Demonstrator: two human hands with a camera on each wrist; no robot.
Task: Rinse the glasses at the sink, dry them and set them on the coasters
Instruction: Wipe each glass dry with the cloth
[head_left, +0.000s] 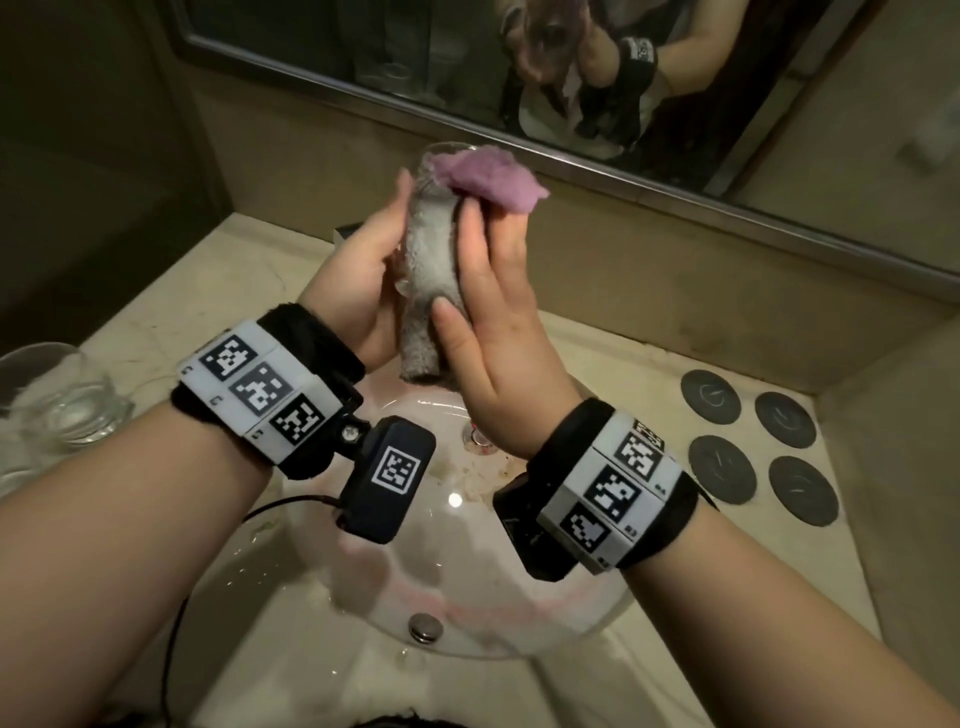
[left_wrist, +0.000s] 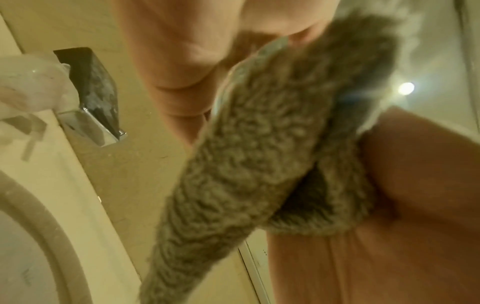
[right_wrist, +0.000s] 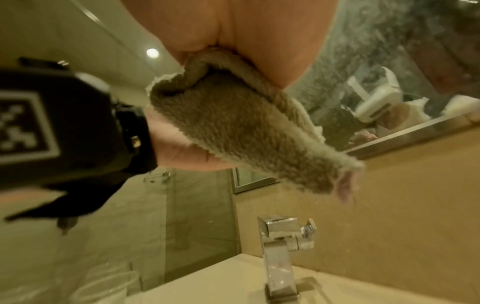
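Observation:
A clear glass (head_left: 440, 149) is held tilted above the sink, wrapped in a grey and purple cloth (head_left: 431, 270) so that only its rim shows. My left hand (head_left: 374, 249) grips the wrapped glass from the left, fingers curled round it. From the right, my right hand (head_left: 483, 270) grips the cloth against the glass, thumb low and fingers near the purple end (head_left: 498, 179). The cloth (left_wrist: 246, 164) fills the left wrist view; in the right wrist view the cloth (right_wrist: 233, 127) hangs from my right hand (right_wrist: 246, 26). Several round dark coasters (head_left: 748, 447) lie on the counter at the right.
The white sink basin (head_left: 467, 582) lies below my hands, with a square chrome faucet (right_wrist: 280, 246) behind it. Other clear glasses (head_left: 62, 395) stand on the counter at the left. A framed mirror (head_left: 363, 62) runs along the wall close behind the held glass.

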